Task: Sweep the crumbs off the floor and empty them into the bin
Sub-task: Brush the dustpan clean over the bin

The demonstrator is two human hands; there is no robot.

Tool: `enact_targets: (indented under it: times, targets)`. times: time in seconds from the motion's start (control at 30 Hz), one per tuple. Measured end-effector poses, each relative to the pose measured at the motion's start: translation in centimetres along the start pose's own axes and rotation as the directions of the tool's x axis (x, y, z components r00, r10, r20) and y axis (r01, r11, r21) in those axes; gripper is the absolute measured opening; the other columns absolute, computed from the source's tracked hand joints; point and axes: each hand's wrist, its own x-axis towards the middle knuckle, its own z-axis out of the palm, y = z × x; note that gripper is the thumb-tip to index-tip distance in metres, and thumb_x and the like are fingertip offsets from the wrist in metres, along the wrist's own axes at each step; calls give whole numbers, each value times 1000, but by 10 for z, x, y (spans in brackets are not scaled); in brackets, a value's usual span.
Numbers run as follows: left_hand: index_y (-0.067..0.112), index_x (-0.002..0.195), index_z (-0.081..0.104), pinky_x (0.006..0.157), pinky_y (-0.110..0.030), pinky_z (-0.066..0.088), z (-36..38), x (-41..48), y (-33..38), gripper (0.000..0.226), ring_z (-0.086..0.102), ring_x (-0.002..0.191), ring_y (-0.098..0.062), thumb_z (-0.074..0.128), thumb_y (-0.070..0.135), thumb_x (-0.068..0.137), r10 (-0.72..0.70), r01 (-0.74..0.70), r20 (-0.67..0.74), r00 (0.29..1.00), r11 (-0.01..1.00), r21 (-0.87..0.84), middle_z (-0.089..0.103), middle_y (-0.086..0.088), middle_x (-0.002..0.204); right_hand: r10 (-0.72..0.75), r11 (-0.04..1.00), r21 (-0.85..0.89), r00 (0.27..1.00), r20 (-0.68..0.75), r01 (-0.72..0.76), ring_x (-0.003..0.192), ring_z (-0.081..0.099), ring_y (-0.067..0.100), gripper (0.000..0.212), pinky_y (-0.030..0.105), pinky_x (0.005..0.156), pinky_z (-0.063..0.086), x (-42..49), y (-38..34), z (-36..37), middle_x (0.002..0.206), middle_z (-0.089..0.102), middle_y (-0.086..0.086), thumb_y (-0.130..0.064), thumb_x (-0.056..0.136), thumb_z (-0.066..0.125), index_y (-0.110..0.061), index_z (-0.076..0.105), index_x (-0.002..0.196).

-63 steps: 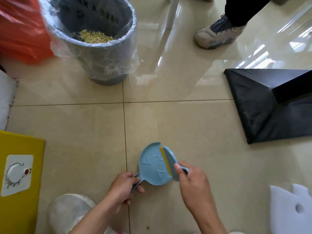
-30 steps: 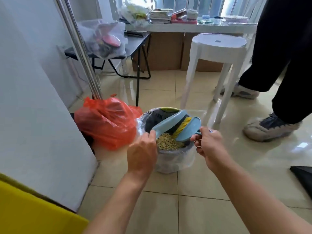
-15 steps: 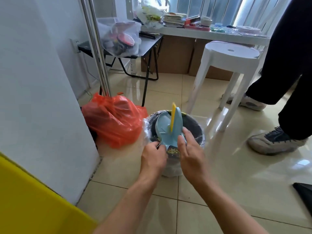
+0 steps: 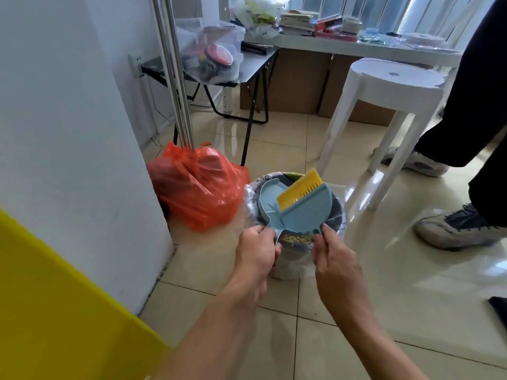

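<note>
1. Holding the dustpan (image 4: 270, 198) and the brush (image 4: 304, 207) directly over the bin (image 4: 338, 215), we kept anything loose falling inside the liner rather than back onto the floor (image 4: 411, 283).
2. We had the pan tipped up on edge, its mouth turned downward toward the bin, which we judged was meant to let the crumbs (image 4: 297, 238) slide out; a pale heap of them lay inside the bin just below the tools.
3. We held the brush against the pan, its yellow bristles (image 4: 299, 192) pointing up and away, seemingly to scrape off what clung.
4. Our left hand (image 4: 256, 252) was curled tightly round the pan's thin handle.
5. Our right hand (image 4: 333, 263) pinched the brush's lower edge between thumb and fingertips, the other fingers loosely folded.
6. An orange bag (image 4: 197, 187) sat just beside the bin, clear of the pour.
</note>
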Motion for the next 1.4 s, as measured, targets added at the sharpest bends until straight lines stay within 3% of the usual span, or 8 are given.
enact_targets:
  times: [0.2,0.4,0.53,0.63,0.77,0.97,1.27,1.4]
  targets:
    - [18,70,59,43,-25,23,0,-7,3,25,32,37,-9,49,10,92,34,-34,40,999,999,7,48,4,49,86,992,-93,995,52,-81,65,56,6,18,28,55,39,-3,13,-3,74,59,-12,-28,107,38,-32,47,93]
    - [5,73,67,39,-21,27,-36,-35,-3,30,33,34,-9,60,29,88,215,-213,-9,977,973,92,44,5,42,208,746,578,940,270,-331,44,22,7,25,16,38,22,-21,27,-33,57,29,-5,-20,108,41,-12,62,97]
    - [10,73,68,41,-24,31,-82,-89,-71,45,38,38,-9,60,53,86,233,-164,-187,954,933,321,46,6,41,246,737,454,824,510,-501,42,24,9,26,16,39,21,-79,49,-31,53,29,3,-28,97,49,-7,64,92]
    - [19,68,68,47,-24,39,-86,-116,-134,40,50,41,-4,65,52,90,103,76,-306,946,851,519,59,9,44,301,763,319,746,594,-563,39,28,12,25,17,40,22,-123,67,-12,48,34,4,-28,96,54,-8,66,86]
    - [17,44,60,45,-19,36,-70,-106,-182,61,52,43,0,63,52,95,-205,312,-288,935,863,398,59,11,41,485,702,115,590,645,-703,40,30,11,30,20,41,24,-153,87,16,49,35,2,-24,104,52,-3,64,87]
    - [21,51,60,53,-28,37,-51,-55,-217,50,52,51,-9,54,42,96,-183,245,-181,966,871,425,58,6,47,638,742,-135,631,441,-657,45,42,8,29,26,50,35,-135,108,47,47,48,-6,-33,102,53,-17,71,85]
    - [27,74,49,54,-29,34,-53,-22,-229,33,50,62,-8,45,41,104,-140,174,-103,985,766,619,57,7,71,595,797,-256,644,480,-546,76,54,12,30,29,73,47,-114,121,60,87,62,-5,-29,106,47,-17,66,126]
    - [26,84,54,53,-28,36,-52,-24,-231,30,55,65,-8,45,48,102,-114,137,-79,990,698,703,63,6,78,609,785,-247,634,476,-568,63,62,8,43,21,59,45,-117,118,42,77,71,-7,-42,100,57,-30,56,141]
